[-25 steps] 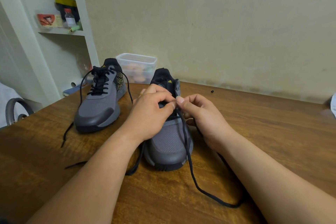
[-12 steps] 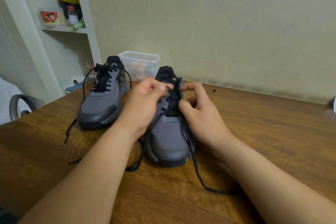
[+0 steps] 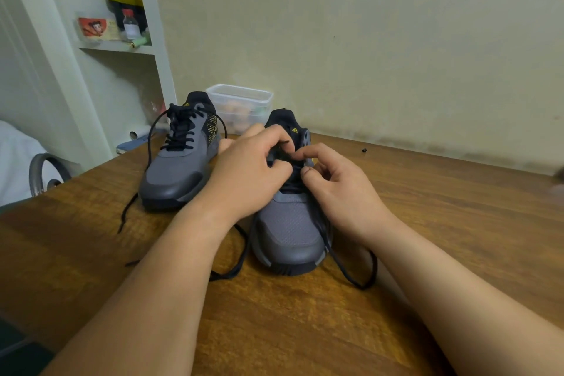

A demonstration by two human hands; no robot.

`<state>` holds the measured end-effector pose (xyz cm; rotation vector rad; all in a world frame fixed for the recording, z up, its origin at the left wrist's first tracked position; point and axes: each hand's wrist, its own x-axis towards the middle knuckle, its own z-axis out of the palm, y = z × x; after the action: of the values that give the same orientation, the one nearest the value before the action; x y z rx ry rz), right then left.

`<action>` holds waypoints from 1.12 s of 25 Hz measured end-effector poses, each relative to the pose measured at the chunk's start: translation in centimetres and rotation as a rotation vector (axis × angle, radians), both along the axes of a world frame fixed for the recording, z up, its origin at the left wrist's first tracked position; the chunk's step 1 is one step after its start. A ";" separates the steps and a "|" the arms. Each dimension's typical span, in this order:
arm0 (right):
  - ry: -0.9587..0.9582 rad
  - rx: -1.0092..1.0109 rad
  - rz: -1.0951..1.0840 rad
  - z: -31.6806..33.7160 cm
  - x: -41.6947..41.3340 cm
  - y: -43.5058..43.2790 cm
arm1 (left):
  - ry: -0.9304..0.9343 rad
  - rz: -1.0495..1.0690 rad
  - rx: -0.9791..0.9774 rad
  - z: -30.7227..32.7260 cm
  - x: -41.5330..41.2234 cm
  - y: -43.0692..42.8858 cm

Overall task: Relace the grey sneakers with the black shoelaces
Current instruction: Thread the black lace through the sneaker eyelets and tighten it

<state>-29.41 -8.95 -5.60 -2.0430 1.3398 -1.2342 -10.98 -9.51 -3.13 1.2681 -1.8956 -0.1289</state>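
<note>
Two grey sneakers stand on the wooden table (image 3: 427, 223), toes toward me. The left sneaker (image 3: 177, 174) is laced in black, with loose ends trailing onto the table. The right sneaker (image 3: 290, 232) is under both hands. My left hand (image 3: 250, 174) pinches the black shoelace (image 3: 345, 268) near the upper eyelets. My right hand (image 3: 338, 192) is curled at the sneaker's right eyelet row, fingertips at the lace; what it pinches is hidden. Loose lace lies on both sides of this sneaker's toe.
A clear plastic container (image 3: 241, 104) stands behind the sneakers against the wall. A small black bead (image 3: 363, 150) lies at the back of the table. A white shelf unit (image 3: 122, 40) with a bottle stands left, a metal chair arm (image 3: 45, 171) beside the table's left edge.
Both hands have moved up the right sneaker from mid-tongue toward the upper eyelets. The loose lace loop at the right has been drawn shorter and closer to the toe.
</note>
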 end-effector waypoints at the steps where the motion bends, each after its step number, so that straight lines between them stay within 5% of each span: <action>1: -0.005 0.006 -0.003 -0.1 0.0 0.1 | -0.067 0.030 -0.024 0.3 0.2 0.2; 7: -0.099 0.023 0.012 -0.1 0.1 0.6 | -0.461 0.083 0.021 2.8 -0.1 0.1; 11: -0.099 0.020 0.010 -0.2 0.4 0.5 | -0.513 0.080 0.004 3.2 0.0 -0.3; 13: -0.086 0.023 0.004 -0.2 0.4 0.5 | -0.394 0.080 -0.048 2.4 0.6 -0.1; 18: -0.056 0.054 0.007 -0.2 0.2 0.5 | 0.332 0.303 0.102 0.0 2.5 0.9; 23: -0.095 0.066 0.038 -0.3 0.0 0.4 | -0.212 0.114 0.071 0.5 1.1 1.7; 28: -0.095 0.028 0.032 -0.4 0.0 0.5 | -0.362 0.087 0.123 2.3 0.0 0.4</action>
<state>-29.42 -8.42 -5.99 -1.9536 1.2689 -1.2754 -11.00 -9.11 -0.85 1.5374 -2.1584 0.0338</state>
